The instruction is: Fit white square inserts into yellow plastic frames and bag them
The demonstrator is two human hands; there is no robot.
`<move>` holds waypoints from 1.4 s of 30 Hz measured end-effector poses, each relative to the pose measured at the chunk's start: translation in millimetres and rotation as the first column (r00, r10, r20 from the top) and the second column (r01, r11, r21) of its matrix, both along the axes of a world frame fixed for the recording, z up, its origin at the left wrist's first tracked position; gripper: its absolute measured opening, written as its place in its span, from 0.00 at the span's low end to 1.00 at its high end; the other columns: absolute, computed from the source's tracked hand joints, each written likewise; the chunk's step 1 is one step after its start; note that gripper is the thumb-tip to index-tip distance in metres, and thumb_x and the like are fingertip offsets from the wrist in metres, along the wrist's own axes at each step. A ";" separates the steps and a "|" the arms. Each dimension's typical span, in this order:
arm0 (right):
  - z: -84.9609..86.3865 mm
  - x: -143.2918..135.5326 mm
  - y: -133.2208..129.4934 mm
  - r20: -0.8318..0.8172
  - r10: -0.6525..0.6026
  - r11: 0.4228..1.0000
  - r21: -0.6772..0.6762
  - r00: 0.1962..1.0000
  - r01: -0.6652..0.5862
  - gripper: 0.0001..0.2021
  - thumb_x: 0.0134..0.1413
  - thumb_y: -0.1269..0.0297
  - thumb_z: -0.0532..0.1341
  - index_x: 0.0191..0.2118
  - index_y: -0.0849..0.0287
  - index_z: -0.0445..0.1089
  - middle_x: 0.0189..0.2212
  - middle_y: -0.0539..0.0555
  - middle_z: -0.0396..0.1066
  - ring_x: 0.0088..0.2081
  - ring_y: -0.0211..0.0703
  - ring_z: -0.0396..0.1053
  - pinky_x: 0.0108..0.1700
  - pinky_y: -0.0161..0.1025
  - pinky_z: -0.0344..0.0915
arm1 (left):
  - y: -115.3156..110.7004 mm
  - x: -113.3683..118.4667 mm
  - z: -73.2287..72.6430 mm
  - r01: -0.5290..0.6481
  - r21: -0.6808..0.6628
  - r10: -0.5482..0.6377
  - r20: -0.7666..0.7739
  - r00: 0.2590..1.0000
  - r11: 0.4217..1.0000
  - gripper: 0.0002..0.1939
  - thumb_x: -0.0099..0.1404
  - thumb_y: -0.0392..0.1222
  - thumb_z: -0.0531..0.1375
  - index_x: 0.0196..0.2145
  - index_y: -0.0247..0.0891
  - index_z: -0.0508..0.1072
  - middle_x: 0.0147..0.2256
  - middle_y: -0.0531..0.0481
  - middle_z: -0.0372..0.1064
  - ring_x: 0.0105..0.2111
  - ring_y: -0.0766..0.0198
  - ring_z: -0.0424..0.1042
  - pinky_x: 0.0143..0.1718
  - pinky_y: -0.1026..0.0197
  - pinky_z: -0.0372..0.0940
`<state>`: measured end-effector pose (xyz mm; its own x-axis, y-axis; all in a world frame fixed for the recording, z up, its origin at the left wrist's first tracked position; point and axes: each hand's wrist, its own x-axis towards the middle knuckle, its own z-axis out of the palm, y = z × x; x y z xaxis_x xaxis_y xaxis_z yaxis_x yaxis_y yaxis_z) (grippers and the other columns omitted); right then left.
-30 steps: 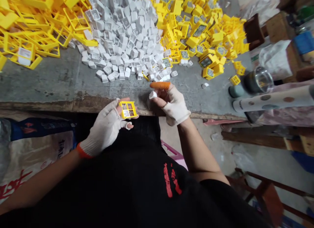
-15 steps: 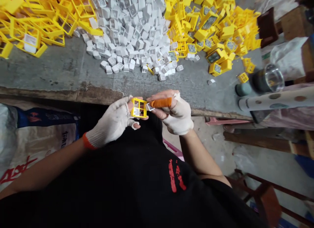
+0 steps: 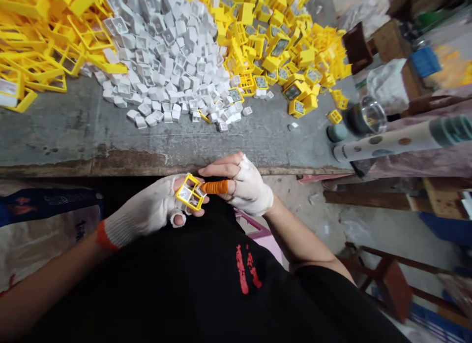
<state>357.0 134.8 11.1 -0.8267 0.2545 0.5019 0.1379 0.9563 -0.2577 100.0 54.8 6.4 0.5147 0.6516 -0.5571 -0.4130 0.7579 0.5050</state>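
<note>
My left hand point(image 3: 153, 205), in a white fingerless glove with an orange cuff, grips a small yellow plastic frame point(image 3: 195, 207) divided into compartments. One white cap point(image 3: 184, 193) sits inside a compartment on the frame's left side. My right hand point(image 3: 249, 188), also in a white glove, has an orange ribbed finger cover point(image 3: 217, 187) on one finger. That finger presses a second small white cap point(image 3: 201, 190) against the frame's right-hand side. The right thumb is mostly hidden. Both hands are in front of the table edge, above my lap.
On the grey table point(image 3: 121, 136) lie a heap of white caps point(image 3: 165, 57), a pile of larger yellow frames point(image 3: 40, 43) at left, and yellow pieces with grey inserts point(image 3: 273, 43) at right. A clear cup point(image 3: 368, 114) and a white patterned tube point(image 3: 387, 139) are at the right end.
The view has shifted, so the table items appear further left. The frame has tilted in my left hand, and the white cap in my right hand now meets the frame's right side.
</note>
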 end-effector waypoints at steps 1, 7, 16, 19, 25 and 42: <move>0.3 -0.9 -0.7 -0.021 0.006 1.000 -0.011 1.000 -0.006 0.23 0.88 0.59 0.48 0.58 0.48 0.83 0.58 0.55 0.87 0.58 0.47 0.80 0.55 0.50 0.72 | -0.2 0.4 0.4 -0.003 0.011 0.003 0.026 1.000 1.000 0.14 0.64 0.47 0.77 0.44 0.39 0.84 0.40 0.39 0.84 0.30 0.54 0.84 0.18 0.68 0.63; -2.5 0.3 1.5 0.068 0.004 1.000 0.016 0.998 -0.005 0.19 0.86 0.60 0.53 0.62 0.48 0.83 0.59 0.55 0.87 0.61 0.49 0.78 0.58 0.51 0.69 | -1.4 0.4 2.0 -0.097 -0.044 0.099 0.028 0.995 0.994 0.23 0.62 0.61 0.80 0.44 0.41 0.85 0.38 0.40 0.86 0.29 0.54 0.83 0.19 0.67 0.65; -18.2 -4.9 -9.4 0.014 -0.028 0.974 -0.223 0.999 0.031 0.19 0.85 0.57 0.55 0.64 0.47 0.83 0.62 0.59 0.85 0.61 0.52 0.79 0.61 0.54 0.77 | -3.5 -1.1 -1.4 -0.111 -0.039 0.114 0.071 0.991 0.993 0.27 0.57 0.65 0.83 0.42 0.41 0.87 0.34 0.41 0.84 0.26 0.55 0.81 0.18 0.65 0.65; -6.7 0.3 -7.6 0.043 -0.055 0.967 -0.245 0.998 0.064 0.18 0.84 0.53 0.58 0.61 0.49 0.84 0.71 0.61 0.78 0.60 0.52 0.80 0.60 0.54 0.80 | -5.2 3.7 0.0 -0.220 -0.076 0.224 0.051 0.973 0.973 0.28 0.54 0.63 0.84 0.42 0.42 0.87 0.36 0.43 0.85 0.27 0.57 0.80 0.20 0.65 0.67; 1.5 17.3 73.0 0.076 -0.679 0.713 -0.168 0.730 0.681 0.17 0.82 0.56 0.61 0.65 0.50 0.81 0.59 0.62 0.83 0.62 0.62 0.76 0.66 0.68 0.74 | -0.4 11.6 11.0 -0.374 -0.041 0.372 -0.037 0.927 0.927 0.16 0.67 0.52 0.74 0.46 0.39 0.86 0.43 0.37 0.84 0.33 0.52 0.81 0.24 0.62 0.67; 5.7 -13.5 -10.0 -0.131 -0.329 0.916 -0.285 0.935 0.283 0.11 0.80 0.49 0.68 0.52 0.47 0.84 0.47 0.52 0.89 0.47 0.52 0.84 0.58 0.55 0.77 | 6.2 16.1 9.4 -0.421 0.072 0.421 0.012 0.907 0.904 0.17 0.67 0.43 0.77 0.51 0.40 0.82 0.50 0.41 0.83 0.40 0.52 0.83 0.29 0.60 0.77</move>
<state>343.4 124.8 16.8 -0.5937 0.6206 0.5121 0.3442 0.7712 -0.5355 116.1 60.9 15.8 0.1818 0.8453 -0.5023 -0.6838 0.4758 0.5532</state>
